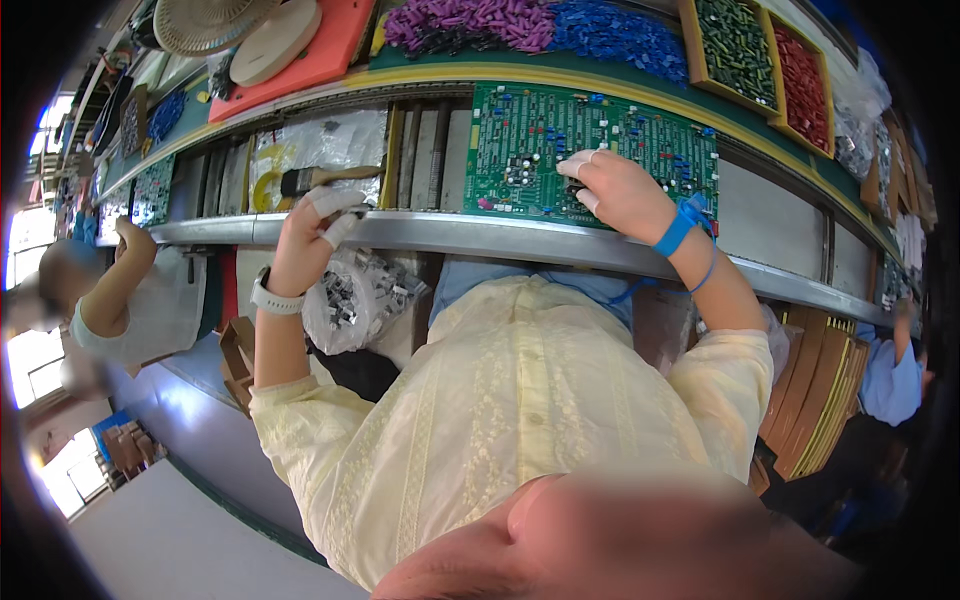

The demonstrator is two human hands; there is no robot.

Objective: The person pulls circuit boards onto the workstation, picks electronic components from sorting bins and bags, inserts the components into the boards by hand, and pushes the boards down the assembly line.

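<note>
The green circuit board [590, 150] lies flat on the conveyor rail [480, 238]. It is judged stiff, light and fragile, best gripped by its edges. The right hand [615, 190] is pressed, fingers curled, onto the board; the left hand [310, 240], half open and empty, is rested left of it.

Bright daylight from left, fisheye-bent, dark rim

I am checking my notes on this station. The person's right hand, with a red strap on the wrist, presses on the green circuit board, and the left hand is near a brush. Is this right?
Not quite. In the head view the strap on the right hand is blue, not red. The rest holds: that hand presses on the green circuit board, and the left hand is near the brush.
</note>
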